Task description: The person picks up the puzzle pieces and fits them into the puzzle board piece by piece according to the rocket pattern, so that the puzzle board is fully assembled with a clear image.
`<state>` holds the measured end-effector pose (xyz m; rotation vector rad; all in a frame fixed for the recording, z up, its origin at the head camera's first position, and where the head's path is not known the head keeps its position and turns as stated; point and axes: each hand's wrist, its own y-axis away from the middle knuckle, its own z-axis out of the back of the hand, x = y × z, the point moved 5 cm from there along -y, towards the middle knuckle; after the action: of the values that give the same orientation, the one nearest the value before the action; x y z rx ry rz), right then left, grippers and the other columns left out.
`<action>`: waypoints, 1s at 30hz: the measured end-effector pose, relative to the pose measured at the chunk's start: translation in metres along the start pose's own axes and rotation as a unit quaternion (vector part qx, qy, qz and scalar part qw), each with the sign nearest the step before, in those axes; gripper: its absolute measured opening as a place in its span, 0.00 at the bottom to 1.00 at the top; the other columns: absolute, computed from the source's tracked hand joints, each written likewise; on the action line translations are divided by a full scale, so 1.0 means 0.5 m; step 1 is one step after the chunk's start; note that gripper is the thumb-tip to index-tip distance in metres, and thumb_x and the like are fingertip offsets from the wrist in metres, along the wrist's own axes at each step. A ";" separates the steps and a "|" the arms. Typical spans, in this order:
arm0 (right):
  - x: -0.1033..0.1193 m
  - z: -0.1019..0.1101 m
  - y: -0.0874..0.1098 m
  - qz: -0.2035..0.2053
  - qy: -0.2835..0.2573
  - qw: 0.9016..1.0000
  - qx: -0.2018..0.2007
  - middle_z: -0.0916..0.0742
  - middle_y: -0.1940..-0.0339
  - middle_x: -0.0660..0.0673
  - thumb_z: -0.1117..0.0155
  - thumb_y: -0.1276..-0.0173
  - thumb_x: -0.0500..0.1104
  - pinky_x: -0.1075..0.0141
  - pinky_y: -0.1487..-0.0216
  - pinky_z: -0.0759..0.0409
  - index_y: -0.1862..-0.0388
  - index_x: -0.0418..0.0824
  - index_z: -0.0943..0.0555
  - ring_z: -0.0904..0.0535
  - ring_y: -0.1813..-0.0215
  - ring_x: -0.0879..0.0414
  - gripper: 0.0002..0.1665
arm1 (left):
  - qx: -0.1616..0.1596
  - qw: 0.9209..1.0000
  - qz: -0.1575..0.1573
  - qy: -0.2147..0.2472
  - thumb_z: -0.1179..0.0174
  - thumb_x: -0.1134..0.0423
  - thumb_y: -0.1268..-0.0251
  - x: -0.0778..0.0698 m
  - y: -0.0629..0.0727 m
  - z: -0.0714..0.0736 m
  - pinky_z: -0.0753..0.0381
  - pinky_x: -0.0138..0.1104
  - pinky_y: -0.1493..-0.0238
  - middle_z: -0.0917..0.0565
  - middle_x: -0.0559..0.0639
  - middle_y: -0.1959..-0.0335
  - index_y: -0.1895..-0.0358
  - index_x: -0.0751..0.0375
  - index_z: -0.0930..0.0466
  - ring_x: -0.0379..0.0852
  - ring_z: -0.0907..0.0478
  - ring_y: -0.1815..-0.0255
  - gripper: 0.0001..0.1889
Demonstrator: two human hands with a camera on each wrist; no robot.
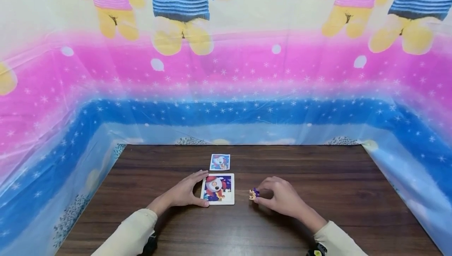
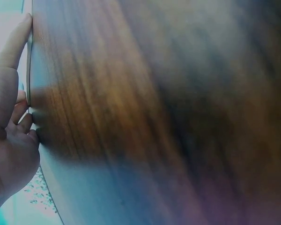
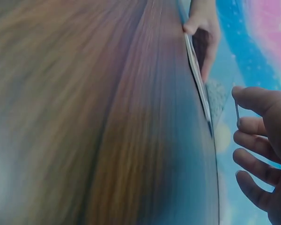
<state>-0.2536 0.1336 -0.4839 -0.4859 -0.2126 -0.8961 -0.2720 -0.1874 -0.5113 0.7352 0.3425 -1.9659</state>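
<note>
A white-framed jigsaw puzzle (image 1: 215,184) with a cartoon figure in a red hat lies flat on the dark wooden table. Pale bare patches show at its lower right. My left hand (image 1: 183,191) spans the puzzle's left side, fingers at the upper corner and thumb at the lower one. In the left wrist view the left hand (image 2: 14,122) is at the image's edge. To the right of the puzzle, my right hand (image 1: 284,197) pinches a purple and orange jigsaw piece (image 1: 252,194) between thumb and forefinger. The right wrist view shows this piece (image 3: 237,112) edge-on, above the tabletop.
Just behind the puzzle lies a small picture card (image 1: 220,162) with a similar image. The wooden table (image 1: 318,166) reaches back to a printed cloth (image 1: 247,111) that hangs around its far and side edges.
</note>
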 end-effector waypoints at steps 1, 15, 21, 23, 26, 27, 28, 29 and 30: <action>0.007 -0.004 -0.007 0.001 0.001 1.000 0.002 0.13 0.61 0.63 0.27 0.37 0.64 0.62 0.53 0.17 0.58 0.54 0.09 0.18 0.55 0.65 0.18 | -0.002 1.000 0.000 0.000 0.24 0.38 0.46 0.000 -0.001 0.000 0.42 0.62 0.25 0.43 0.58 0.18 0.19 0.59 0.42 0.61 0.50 0.17 0.56; 0.076 -0.071 -0.085 0.040 -0.012 0.998 0.041 0.12 0.61 0.59 0.25 0.35 0.59 0.62 0.53 0.18 0.57 0.50 0.09 0.19 0.56 0.63 0.17 | -0.002 1.000 -0.001 -0.004 0.25 0.38 0.47 0.000 -0.001 0.001 0.43 0.62 0.25 0.43 0.58 0.18 0.19 0.60 0.42 0.61 0.50 0.17 0.56; 0.085 -0.093 -0.107 0.030 -0.008 0.998 0.058 0.11 0.60 0.56 0.26 0.35 0.60 0.59 0.51 0.17 0.57 0.49 0.09 0.18 0.54 0.61 0.18 | -0.001 1.000 -0.005 -0.004 0.25 0.38 0.46 0.000 0.001 0.000 0.43 0.62 0.25 0.43 0.58 0.18 0.19 0.60 0.42 0.61 0.50 0.18 0.55; 0.088 -0.097 -0.111 0.027 -0.009 0.998 0.061 0.11 0.60 0.56 0.25 0.35 0.60 0.60 0.51 0.18 0.56 0.48 0.08 0.18 0.54 0.60 0.19 | -0.001 1.000 -0.005 -0.004 0.25 0.38 0.46 0.001 0.001 -0.001 0.43 0.62 0.25 0.43 0.57 0.18 0.19 0.60 0.42 0.61 0.50 0.17 0.55; 0.093 -0.099 -0.115 0.028 -0.010 0.998 0.062 0.11 0.60 0.54 0.24 0.37 0.59 0.60 0.53 0.18 0.56 0.47 0.08 0.19 0.56 0.59 0.19 | -0.001 1.000 -0.004 -0.004 0.25 0.38 0.46 0.001 0.000 -0.002 0.43 0.62 0.25 0.43 0.57 0.18 0.19 0.59 0.42 0.60 0.49 0.17 0.55; 0.094 -0.100 -0.116 0.029 -0.010 0.998 0.062 0.12 0.61 0.54 0.24 0.37 0.59 0.61 0.54 0.19 0.56 0.47 0.08 0.19 0.57 0.60 0.19 | -0.001 1.000 -0.004 -0.003 0.25 0.39 0.46 0.000 0.000 -0.001 0.43 0.62 0.25 0.43 0.57 0.18 0.19 0.60 0.42 0.61 0.49 0.17 0.55; 0.096 -0.101 -0.117 0.029 -0.010 0.998 0.060 0.12 0.61 0.54 0.23 0.37 0.58 0.62 0.54 0.19 0.57 0.47 0.08 0.20 0.57 0.60 0.19 | -0.001 1.000 -0.004 -0.003 0.25 0.39 0.46 0.001 0.001 -0.001 0.43 0.62 0.25 0.43 0.58 0.18 0.19 0.60 0.41 0.61 0.49 0.18 0.55; 0.096 -0.102 -0.118 0.029 -0.010 0.998 0.059 0.12 0.62 0.55 0.23 0.38 0.58 0.63 0.55 0.20 0.57 0.47 0.08 0.20 0.58 0.60 0.19 | -0.001 1.000 -0.004 -0.002 0.25 0.39 0.46 0.001 0.001 -0.001 0.43 0.62 0.25 0.43 0.58 0.18 0.19 0.60 0.41 0.61 0.49 0.18 0.55; 0.097 -0.103 -0.119 0.030 -0.009 0.998 0.058 0.12 0.62 0.55 0.23 0.38 0.58 0.64 0.56 0.21 0.58 0.47 0.08 0.21 0.58 0.61 0.18 | -0.001 1.000 -0.005 -0.001 0.24 0.39 0.46 0.000 0.001 -0.001 0.43 0.62 0.25 0.43 0.58 0.18 0.19 0.60 0.41 0.61 0.49 0.18 0.55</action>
<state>-0.2719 0.0435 -0.4919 -0.3901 -0.2633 -0.8157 -0.2714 -0.1874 -0.5120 0.7317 0.3486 -1.9745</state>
